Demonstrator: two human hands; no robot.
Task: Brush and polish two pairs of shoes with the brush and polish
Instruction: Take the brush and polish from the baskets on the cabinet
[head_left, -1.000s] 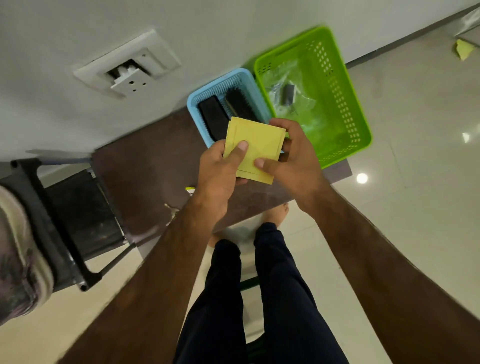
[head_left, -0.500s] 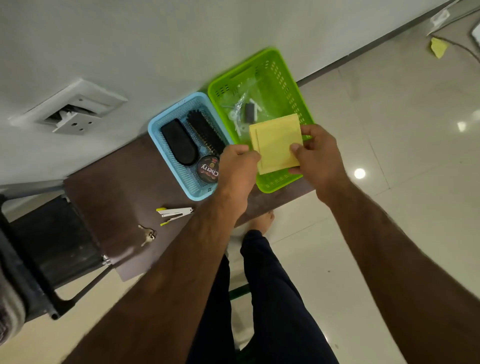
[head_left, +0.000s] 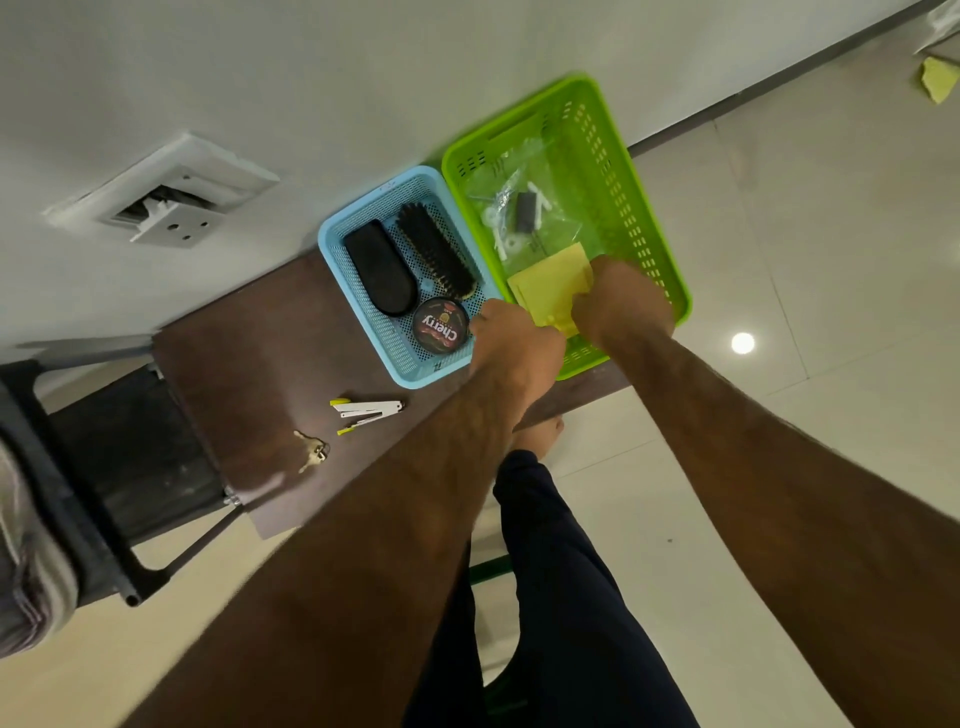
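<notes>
A folded yellow cloth (head_left: 548, 291) lies low inside the green basket (head_left: 647, 228), and both hands are on it. My right hand (head_left: 621, 306) grips its right side, my left hand (head_left: 514, 345) its near left edge. Beside it, the blue basket (head_left: 358, 317) holds a bristle brush (head_left: 436, 257), a second black brush lying back up (head_left: 381, 274) and a round tin of Cherry polish (head_left: 441, 328). No shoes are in view.
Both baskets stand on a dark brown table (head_left: 270, 374) against a grey wall. A white stapler (head_left: 366, 410) and keys (head_left: 311, 451) lie on the table. A black chair (head_left: 119, 467) stands left. A plastic bag with small parts (head_left: 519, 213) lies in the green basket.
Both hands have carried the yellow cloth from above the blue basket rightward and down into the green basket, uncovering the brushes and polish tin.
</notes>
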